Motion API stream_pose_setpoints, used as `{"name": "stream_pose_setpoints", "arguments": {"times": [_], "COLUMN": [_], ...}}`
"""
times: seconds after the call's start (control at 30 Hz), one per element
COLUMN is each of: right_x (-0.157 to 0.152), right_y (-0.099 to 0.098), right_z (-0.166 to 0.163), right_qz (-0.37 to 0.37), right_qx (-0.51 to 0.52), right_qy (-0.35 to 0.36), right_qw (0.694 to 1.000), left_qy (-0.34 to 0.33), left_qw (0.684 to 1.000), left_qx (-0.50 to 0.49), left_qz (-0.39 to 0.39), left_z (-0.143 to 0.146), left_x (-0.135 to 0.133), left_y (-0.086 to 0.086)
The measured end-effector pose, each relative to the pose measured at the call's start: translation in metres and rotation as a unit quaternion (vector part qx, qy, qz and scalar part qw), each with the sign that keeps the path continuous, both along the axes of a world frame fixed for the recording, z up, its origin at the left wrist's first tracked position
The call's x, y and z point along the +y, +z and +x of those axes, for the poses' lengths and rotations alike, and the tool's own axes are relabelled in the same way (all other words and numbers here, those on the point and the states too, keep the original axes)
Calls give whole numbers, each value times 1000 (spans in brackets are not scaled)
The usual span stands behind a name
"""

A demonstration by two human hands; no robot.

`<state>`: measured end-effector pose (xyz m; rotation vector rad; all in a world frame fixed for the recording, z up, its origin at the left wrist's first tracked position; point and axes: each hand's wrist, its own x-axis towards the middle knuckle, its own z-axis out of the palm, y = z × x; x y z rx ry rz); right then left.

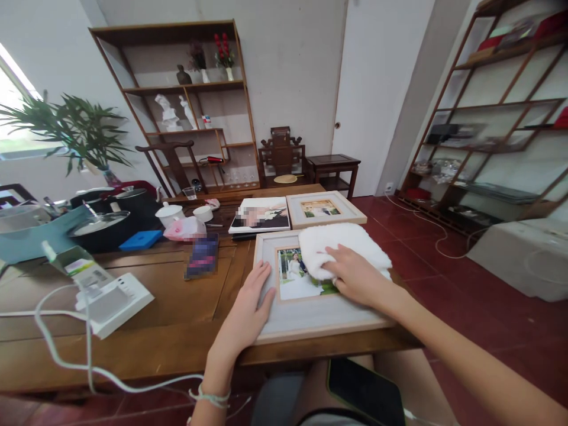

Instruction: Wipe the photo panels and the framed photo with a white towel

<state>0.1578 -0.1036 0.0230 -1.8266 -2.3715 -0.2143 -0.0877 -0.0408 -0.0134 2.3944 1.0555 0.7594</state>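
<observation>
A framed photo with a pale mat and light wood edge lies flat at the near edge of the wooden table. My left hand rests flat on its left border, fingers stretched out. My right hand presses down on a white folded towel that covers the frame's upper right part and the glass over the picture.
A second framed photo and a photo book lie further back. A phone, pots, white cups, a white box with a cable and a plant crowd the left. Another phone rests on my lap.
</observation>
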Motion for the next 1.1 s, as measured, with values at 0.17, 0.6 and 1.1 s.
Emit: {"name": "stream_pose_setpoints", "arguments": {"times": [0.17,0.6,1.1], "right_x": [-60,-19,20], "right_y": [19,-6,3], "right_z": [-27,-13,-12], "right_qz": [-69,39,-29], "right_qx": [7,24,19], "right_qy": [-16,-3,29], "right_qw": [997,999,999], "left_qy": [7,-15,-26], "left_qw": [1000,1000,1000], "left_qx": [16,10,-12], "left_qz": [-7,-5,5], "left_z": [0,-1,-2], "left_x": [0,3,5], "left_y": [-3,-7,-8]}}
